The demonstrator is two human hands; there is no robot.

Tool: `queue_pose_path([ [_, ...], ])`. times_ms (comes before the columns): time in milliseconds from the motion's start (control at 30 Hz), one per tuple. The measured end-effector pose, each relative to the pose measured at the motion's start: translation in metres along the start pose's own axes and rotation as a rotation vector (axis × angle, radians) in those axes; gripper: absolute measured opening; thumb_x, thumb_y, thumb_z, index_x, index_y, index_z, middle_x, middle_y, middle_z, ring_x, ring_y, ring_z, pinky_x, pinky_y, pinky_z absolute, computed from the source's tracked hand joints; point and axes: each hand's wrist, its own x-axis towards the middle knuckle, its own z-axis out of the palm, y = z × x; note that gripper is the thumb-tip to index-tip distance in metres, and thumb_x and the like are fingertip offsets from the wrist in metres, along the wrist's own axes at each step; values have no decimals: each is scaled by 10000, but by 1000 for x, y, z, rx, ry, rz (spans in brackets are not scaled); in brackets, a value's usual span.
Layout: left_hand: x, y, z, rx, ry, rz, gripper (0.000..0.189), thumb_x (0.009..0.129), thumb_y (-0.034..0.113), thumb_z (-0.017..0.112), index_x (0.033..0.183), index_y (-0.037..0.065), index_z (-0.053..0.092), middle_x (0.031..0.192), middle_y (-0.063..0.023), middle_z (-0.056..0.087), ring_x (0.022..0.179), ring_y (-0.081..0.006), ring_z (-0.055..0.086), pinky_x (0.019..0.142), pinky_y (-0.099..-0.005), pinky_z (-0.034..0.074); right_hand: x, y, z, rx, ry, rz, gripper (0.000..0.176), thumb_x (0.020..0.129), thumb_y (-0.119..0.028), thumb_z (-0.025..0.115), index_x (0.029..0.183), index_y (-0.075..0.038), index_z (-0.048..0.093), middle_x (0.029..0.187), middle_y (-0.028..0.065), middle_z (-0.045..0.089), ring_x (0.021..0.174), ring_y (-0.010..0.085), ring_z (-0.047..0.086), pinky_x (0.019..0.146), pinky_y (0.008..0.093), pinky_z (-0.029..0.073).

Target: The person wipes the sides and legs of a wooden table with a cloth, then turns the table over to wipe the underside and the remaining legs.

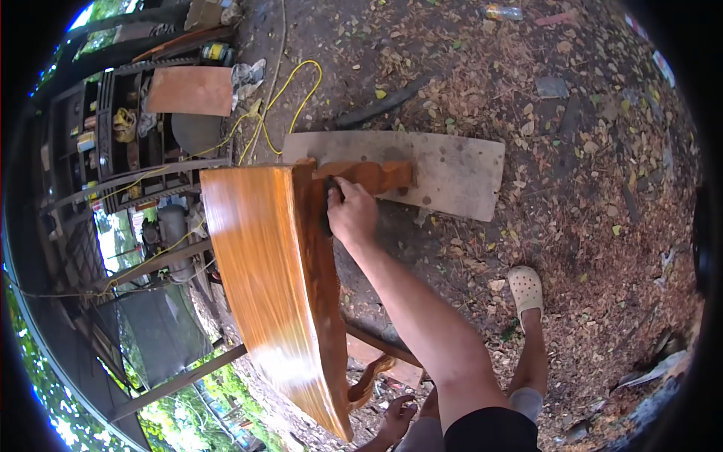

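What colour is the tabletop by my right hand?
Tabletop is glossy orange-brown wood; head view shows it best.

- Dark object (331, 197): held in the grip of the right hand (352, 215) at the edge of the varnished tabletop (263, 256). It is mostly covered by fingers, so its kind is not identifiable.
- Left hand (397, 418): the wrist is cut off by the bottom edge and the fingers are small. Contact with the lower carved leg (367, 380) cannot be determined.
- Lower carved leg: the upper part is hidden behind the tabletop.
- Upper carved leg (373, 175): its joint is hidden behind the tabletop corner.
- Tabletop surface: the grain is blurred into streaks.
- Shelf (98, 128): its contents are too small to identify.
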Motion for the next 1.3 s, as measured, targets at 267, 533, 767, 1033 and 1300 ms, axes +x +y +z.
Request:
queue_pose_path([
  [267, 0, 3, -2, 65, -39, -43, 429, 994, 329, 660, 1345, 84, 627, 1294, -180, 645, 1006, -269, 720, 874, -384, 584, 2, -1, 1, 44, 13, -39, 256, 926, -181, 671, 1148, -71, 733, 969, 179, 699, 902, 397, 686, 789, 486, 560],
  [533, 1, -5, -3, 72, -21, -16, 426, 990, 344, 671, 1341, 105, 635, 1276, -184, 656, 1011, -277, 721, 876, -386, 582, 0, 3, 4, 0, -1, 19, 279, 937, -197, 647, 1175, -78, 730, 988, 191, 704, 910, 401, 687, 800, 485, 559],
  [767, -2, 3, -12, 110, -53, -75, 438, 979, 355, 677, 1339, 108, 640, 1273, -188, 664, 1002, -284, 725, 879, -400, 578, 3, 2, -2, 11, -40, 62, 290, 938, -225, 669, 1183, -83, 734, 999, 188, 722, 946, 378, 696, 842, 450, 550],
  [1033, -3, 0, -8, 36, -49, -54, 454, 990, 345, 664, 1346, 67, 621, 1226, -182, 683, 997, -258, 728, 880, -378, 576, 8, 8, 1, 67, -54, 47, 295, 935, -219, 681, 1184, -69, 730, 1011, 203, 722, 965, 378, 696, 863, 441, 548],
  [1300, -4, 11, -12, 77, -77, -99, 498, 1002, 346, 662, 1359, 8, 584, 1072, -156, 737, 988, -206, 728, 898, -350, 559, -106, 32, -7, 46, -100, -20, 222, 880, -103, 737, 1098, -65, 714, 1000, 180, 713, 963, 374, 701, 858, 439, 561],
])
